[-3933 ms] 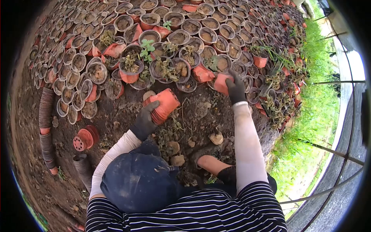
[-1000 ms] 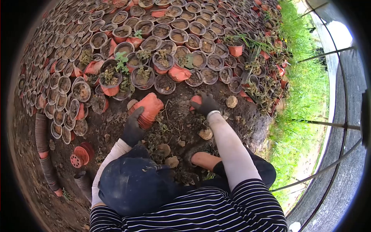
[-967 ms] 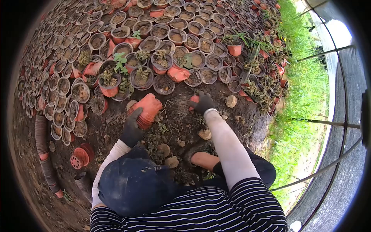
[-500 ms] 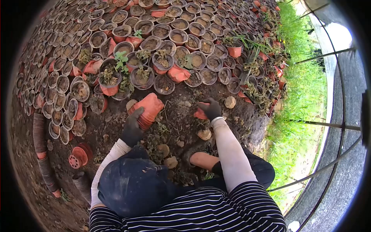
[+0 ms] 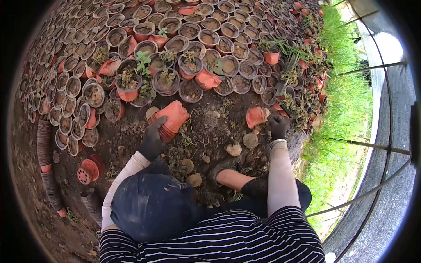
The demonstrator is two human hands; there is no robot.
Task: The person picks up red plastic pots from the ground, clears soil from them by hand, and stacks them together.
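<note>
My left hand [image 5: 153,138], in a dark glove, is closed around a stack of nested red plastic plant pots [image 5: 172,117] held on its side above the soil. To the right, my gloved right hand [image 5: 278,126] has its fingers curled at the right end of a single red plant pot [image 5: 255,117]. A tan patch of soil shows at that end, where the fingers meet it; the exact grip is partly hidden. Below this pot lies a round soil clod [image 5: 250,140], with another clod [image 5: 233,150] a little further left.
Rows of soil-filled pots [image 5: 190,90], some with wilted plants, cover the ground ahead. At left are long stacks of dark pots [image 5: 44,144] and a red pot with holes [image 5: 90,170]. Grass [image 5: 346,114] and metal poles [image 5: 372,144] line the right side.
My right hand has moved right, and the single pot now shows further right too. A round clod now lies below it. My left hand still grips the stack, nearly unmoved.
</note>
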